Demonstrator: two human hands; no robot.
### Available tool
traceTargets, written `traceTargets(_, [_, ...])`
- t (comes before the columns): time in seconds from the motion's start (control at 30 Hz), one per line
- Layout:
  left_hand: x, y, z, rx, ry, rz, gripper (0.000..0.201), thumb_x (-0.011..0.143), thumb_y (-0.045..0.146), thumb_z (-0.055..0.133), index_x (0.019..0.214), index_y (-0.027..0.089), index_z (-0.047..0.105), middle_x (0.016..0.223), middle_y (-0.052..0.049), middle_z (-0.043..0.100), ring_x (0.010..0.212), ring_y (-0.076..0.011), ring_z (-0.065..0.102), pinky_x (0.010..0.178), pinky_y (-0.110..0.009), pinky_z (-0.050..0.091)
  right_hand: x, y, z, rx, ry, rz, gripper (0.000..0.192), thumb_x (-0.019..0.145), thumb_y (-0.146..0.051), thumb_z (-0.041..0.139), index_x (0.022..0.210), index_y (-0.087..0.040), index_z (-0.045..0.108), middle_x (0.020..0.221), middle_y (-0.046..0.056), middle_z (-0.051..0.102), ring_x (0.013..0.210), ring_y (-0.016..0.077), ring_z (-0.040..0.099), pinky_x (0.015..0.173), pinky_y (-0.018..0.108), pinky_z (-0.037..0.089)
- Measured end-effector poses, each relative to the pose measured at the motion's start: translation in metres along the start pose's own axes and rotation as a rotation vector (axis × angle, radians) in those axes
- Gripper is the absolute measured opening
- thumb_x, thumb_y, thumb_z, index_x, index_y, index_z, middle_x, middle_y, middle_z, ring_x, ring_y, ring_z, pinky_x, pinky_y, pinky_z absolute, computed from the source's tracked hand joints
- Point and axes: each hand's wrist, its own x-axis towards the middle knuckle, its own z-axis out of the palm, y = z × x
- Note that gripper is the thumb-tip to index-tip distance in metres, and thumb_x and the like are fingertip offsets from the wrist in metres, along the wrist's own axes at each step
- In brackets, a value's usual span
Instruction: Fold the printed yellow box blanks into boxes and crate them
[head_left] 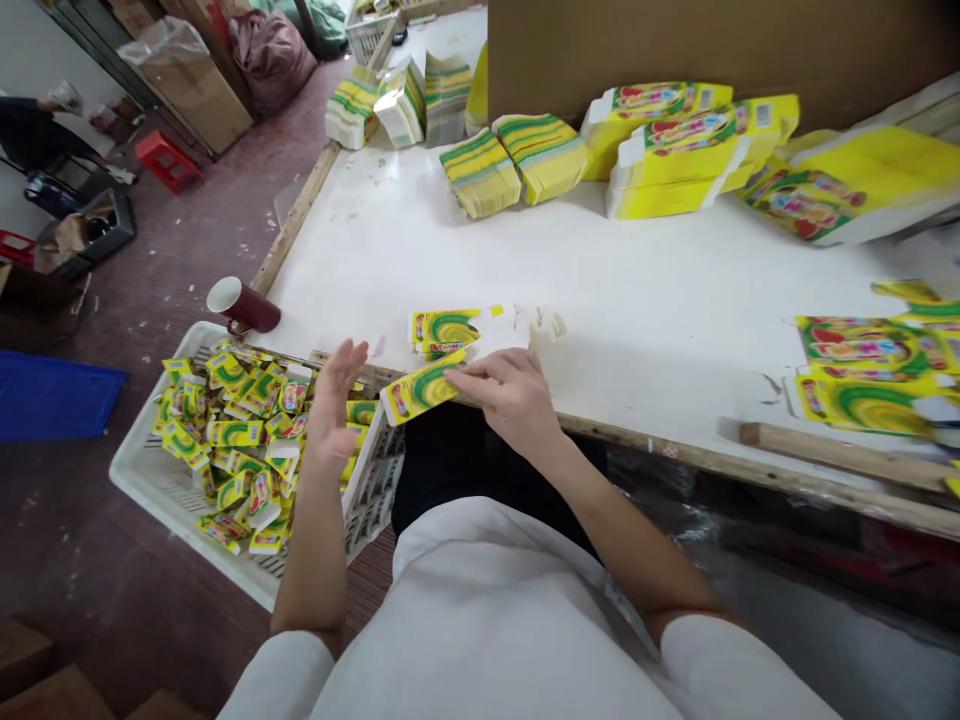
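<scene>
My right hand (514, 392) pinches a small folded yellow-green carton (421, 388) at the near edge of the white table (637, 290). My left hand (335, 402) hovers flat, fingers apart, just left of that carton and above the white crate (146, 478), holding nothing. The crate is filled with several folded cartons (232, 440) of the same print. A short stack of flat carton blanks (448, 330) lies on the table just beyond my right hand.
A maroon mug (241, 304) lies on its side at the table's left corner. Bundles of flat blanks (517, 160) and larger yellow boxes (679, 145) line the far side; more blanks (870, 375) lie at right. A wooden strip (840, 458) edges the table.
</scene>
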Motion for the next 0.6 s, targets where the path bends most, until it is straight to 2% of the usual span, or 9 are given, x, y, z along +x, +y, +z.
traceTargets(0.07, [-0.001,0.006,0.004,0.254,-0.188,-0.032,0.112,0.048,0.055,0.096,0.146,0.021,0.053,0.153,-0.017,0.049,0.144,-0.0366,0.044,0.121,-0.043,0.033,-0.001,-0.006,-0.002,-0.074,-0.091,-0.160,0.030,0.103,-0.022,0.050,0.108,-0.033,0.078,0.096,0.002,0.076,0.096,0.0195,0.063,0.104,0.044,0.045])
traceTargets(0.13, [-0.005,0.003,0.016,0.453,-0.311,-0.068,0.099,0.060,0.037,0.093,0.146,0.019,0.047,0.146,-0.018,0.054,0.136,-0.0355,0.054,0.115,-0.045,0.041,-0.002,-0.014,-0.002,-0.056,-0.134,-0.234,0.030,0.103,-0.021,0.050,0.116,-0.033,0.074,0.118,0.002,0.073,0.119,0.0203,0.060,0.119,0.046,0.034])
traceTargets(0.17, [-0.007,-0.001,0.022,0.523,-0.318,-0.080,0.089,0.068,0.033,0.087,0.145,0.018,0.045,0.137,-0.017,0.060,0.126,-0.0329,0.061,0.107,-0.044,0.048,-0.003,-0.017,-0.002,-0.022,-0.120,-0.204,0.030,0.101,-0.025,0.054,0.126,-0.031,0.070,0.134,0.004,0.066,0.134,0.0235,0.053,0.124,0.050,0.027])
traceTargets(0.23, [-0.012,-0.009,0.033,0.638,-0.237,-0.081,0.076,0.077,0.032,0.077,0.142,0.017,0.040,0.120,-0.013,0.066,0.106,-0.0275,0.068,0.089,-0.039,0.055,-0.005,-0.019,-0.001,0.123,-0.043,-0.022,0.055,0.096,-0.038,0.063,0.149,-0.027,0.051,0.159,0.011,0.043,0.152,0.0309,0.032,0.126,0.056,0.021])
traceTargets(0.3, [-0.016,-0.016,0.040,0.723,-0.166,-0.021,0.079,0.078,0.035,0.076,0.142,0.017,0.034,0.120,-0.013,0.064,0.098,-0.0246,0.068,0.081,-0.036,0.056,-0.007,-0.019,0.003,0.410,-0.015,0.215,0.079,0.094,-0.053,0.063,0.160,-0.023,0.032,0.165,0.014,0.032,0.155,0.0319,0.027,0.125,0.055,0.026])
traceTargets(0.37, [-0.021,-0.020,0.045,0.744,-0.167,0.088,0.083,0.078,0.034,0.077,0.144,0.017,0.029,0.130,-0.016,0.058,0.103,-0.0245,0.068,0.083,-0.035,0.056,-0.008,-0.019,0.011,0.762,-0.079,0.433,0.072,0.099,-0.058,0.050,0.159,-0.023,0.035,0.159,0.012,0.043,0.149,0.0284,0.041,0.122,0.050,0.036])
traceTargets(0.43, [-0.024,-0.022,0.050,0.732,-0.173,0.202,0.081,0.079,0.029,0.075,0.143,0.018,0.027,0.135,-0.018,0.054,0.109,-0.0246,0.066,0.086,-0.034,0.055,-0.008,-0.021,0.019,1.001,-0.167,0.590,0.062,0.101,-0.059,0.044,0.152,-0.024,0.048,0.149,0.010,0.056,0.141,0.0271,0.052,0.119,0.048,0.042])
traceTargets(0.53, [-0.026,-0.023,0.054,0.744,-0.163,0.303,0.066,0.079,0.024,0.070,0.133,0.020,0.033,0.123,-0.013,0.060,0.103,-0.0230,0.068,0.081,-0.033,0.056,-0.005,-0.023,0.029,1.046,-0.189,0.680,0.060,0.094,-0.056,0.059,0.143,-0.021,0.058,0.145,0.011,0.059,0.138,0.0288,0.054,0.119,0.048,0.042])
traceTargets(0.6, [-0.025,-0.024,0.052,0.782,-0.177,0.274,0.058,0.077,0.024,0.069,0.125,0.022,0.036,0.114,-0.009,0.062,0.090,-0.0213,0.069,0.073,-0.031,0.055,-0.004,-0.021,0.031,1.043,-0.197,0.674,0.065,0.090,-0.056,0.066,0.144,-0.019,0.057,0.146,0.013,0.058,0.138,0.0295,0.054,0.118,0.048,0.043])
